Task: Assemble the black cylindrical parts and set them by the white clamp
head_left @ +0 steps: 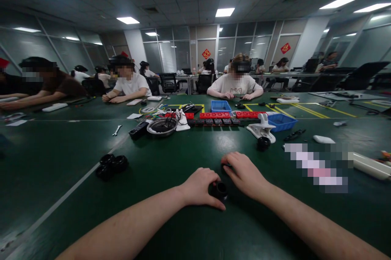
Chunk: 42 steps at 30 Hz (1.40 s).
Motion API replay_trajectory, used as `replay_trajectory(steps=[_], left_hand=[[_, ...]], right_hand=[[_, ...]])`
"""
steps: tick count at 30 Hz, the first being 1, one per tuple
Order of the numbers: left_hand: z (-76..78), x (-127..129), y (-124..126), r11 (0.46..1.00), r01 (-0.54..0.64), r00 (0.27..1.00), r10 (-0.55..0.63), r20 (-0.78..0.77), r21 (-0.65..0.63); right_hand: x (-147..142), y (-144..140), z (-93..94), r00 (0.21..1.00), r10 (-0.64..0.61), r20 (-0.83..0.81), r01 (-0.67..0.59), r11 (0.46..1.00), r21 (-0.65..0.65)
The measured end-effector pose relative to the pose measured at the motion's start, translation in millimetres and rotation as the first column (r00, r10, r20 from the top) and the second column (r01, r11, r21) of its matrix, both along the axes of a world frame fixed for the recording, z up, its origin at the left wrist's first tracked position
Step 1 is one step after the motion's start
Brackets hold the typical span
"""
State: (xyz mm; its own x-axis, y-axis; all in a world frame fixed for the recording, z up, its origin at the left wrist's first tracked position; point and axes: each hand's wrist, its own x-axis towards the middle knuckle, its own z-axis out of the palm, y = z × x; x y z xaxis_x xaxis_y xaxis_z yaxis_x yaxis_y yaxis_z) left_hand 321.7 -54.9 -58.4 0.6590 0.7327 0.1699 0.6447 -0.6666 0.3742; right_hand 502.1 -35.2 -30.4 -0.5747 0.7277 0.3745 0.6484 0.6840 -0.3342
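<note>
- Your left hand is curled over a small black ring-shaped part, thumb and fingertips pinching its rim; the part sits on the green table close to the near edge, about midway along it.
- Your right hand lies palm down just beyond, fingers pressed together over a second dark piece. Only a sliver shows under the fingertips, so you cannot tell whether it is gripped or merely covered.
- Handling, as a guess: the ring looks like hard moulded plastic or rubber, so light and stiff, unlikely to crush. The finish is matte (probably not slippery). Being round, it may roll if tipped on edge.
- Best hold looks to be across the outer rim, thumb opposite fingers, as your left hand has it; the open centre offers a second purchase.
- Three more black rings cluster together well to the left, toward the left edge.
- Farther in: a round metal dish, a row of red blocks, a blue tray, a white clamp-like fixture.
- Other people sit along the far edge, their hands well apart from yours.
</note>
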Motion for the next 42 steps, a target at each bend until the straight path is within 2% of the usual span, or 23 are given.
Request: replay_trajectory(steps=[2, 4, 6, 8, 11, 16, 18, 22, 25, 32, 36, 42], left_hand=[[0.0, 3.9, -4.0, 1.0, -0.011, 1.0, 0.011, -0.012, -0.003], [-1.1, 7.0, -6.5, 0.999, -0.051, 0.998, 0.051, -0.025, -0.001], [-2.9, 8.4, -6.8, 0.992, -0.122, 0.992, 0.122, -0.032, 0.014], [-4.9, 8.1, -5.2, 0.976, -0.214, 0.976, 0.215, -0.041, 0.039], [-7.1, 5.3, -0.6, 0.947, -0.311, 0.947, 0.315, -0.057, 0.076], [-5.2, 2.1, 5.6, 0.941, -0.327, 0.937, 0.335, -0.101, 0.086], [-1.9, -0.4, 7.2, 0.955, -0.293, 0.948, 0.297, -0.115, 0.054], [3.9, -11.8, 10.9, 0.987, -0.163, 0.983, 0.161, -0.083, -0.015], [1.4, -20.3, 14.8, 0.982, -0.185, 0.98, 0.182, -0.074, -0.039], [-13.4, -23.7, 21.3, 0.977, -0.193, 0.968, 0.174, -0.181, -0.09], [-13.3, -23.8, 20.9, 0.981, -0.173, 0.967, 0.153, -0.203, -0.086], [-9.1, -23.4, 20.8, 0.981, -0.165, 0.962, 0.138, -0.233, -0.099]], right_hand=[[6.9, -6.5, 11.2, 0.989, 0.028, 0.143, -0.004, 0.986, -0.167], [11.4, -13.7, 16.7, 0.959, 0.075, 0.272, 0.027, 0.934, -0.356], [10.5, -18.9, 15.3, 0.941, 0.097, 0.323, 0.066, 0.886, -0.459], [4.8, -19.7, 7.8, 0.948, 0.053, 0.313, 0.1, 0.885, -0.454], [-6.3, -14.0, -9.5, 0.972, -0.042, 0.231, 0.131, 0.915, -0.383], [-15.4, -8.9, -31.6, 0.987, -0.15, 0.059, 0.161, 0.929, -0.334], [-16.2, -9.7, -34.5, 0.986, -0.161, 0.031, 0.163, 0.929, -0.332], [-14.5, -8.6, -30.5, 0.995, -0.095, 0.024, 0.098, 0.931, -0.351], [-8.6, -5.1, -21.0, 0.999, 0.007, 0.049, 0.013, 0.919, -0.394], [13.6, -1.5, 1.5, 0.957, 0.276, 0.095, -0.19, 0.836, -0.515], [19.0, -2.5, 5.5, 0.937, 0.323, 0.13, -0.206, 0.815, -0.542], [14.0, -6.4, 6.6, 0.938, 0.308, 0.162, -0.178, 0.825, -0.537]])
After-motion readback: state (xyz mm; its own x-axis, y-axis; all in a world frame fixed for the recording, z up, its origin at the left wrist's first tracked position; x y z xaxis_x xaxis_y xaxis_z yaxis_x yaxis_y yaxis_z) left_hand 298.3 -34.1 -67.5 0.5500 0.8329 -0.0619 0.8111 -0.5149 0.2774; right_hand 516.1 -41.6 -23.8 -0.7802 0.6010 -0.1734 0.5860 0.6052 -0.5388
